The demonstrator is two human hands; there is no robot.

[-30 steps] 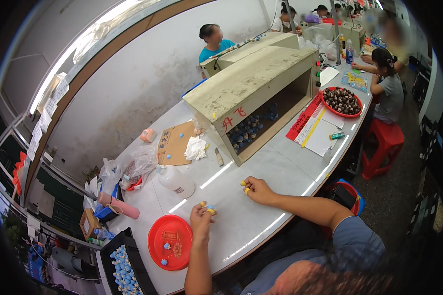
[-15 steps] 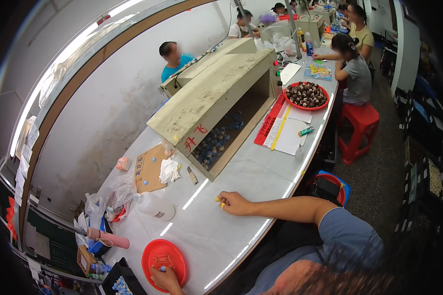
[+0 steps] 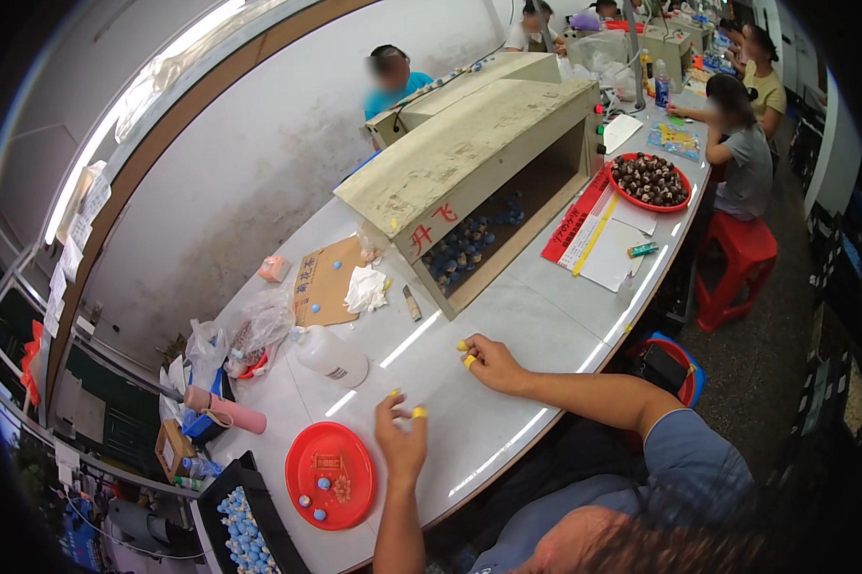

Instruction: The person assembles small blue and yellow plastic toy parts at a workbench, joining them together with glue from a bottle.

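My left hand (image 3: 401,442) is raised over the table just right of a round red plate (image 3: 295,457). Its thumb and fingers are apart, holding nothing I can see. Yellow covers sit on two of its fingertips. On the plate lie small blue balls (image 3: 319,515), one showing a pale, dark-marked side. My right hand (image 3: 496,369) rests on the table in front of the box-shaped housing, fingers half curled. Its thumb and forefinger tips, also covered in yellow, stand a little apart with nothing visible between them.
A black bin (image 3: 211,517) of blue-and-white pieces stands left of the plate. Beyond are a white bottle (image 3: 331,356), a pink flask (image 3: 232,411) and cardboard (image 3: 324,277). The open beige housing (image 3: 469,163) holds blue pieces. A red bowl (image 3: 653,206) of brown balls lies right, near co-workers.
My left hand has come up off the red plate and moved right, leaving blue balls on it. My fingers there have spread. The whole view has shifted; my right hand stays near the same table spot.
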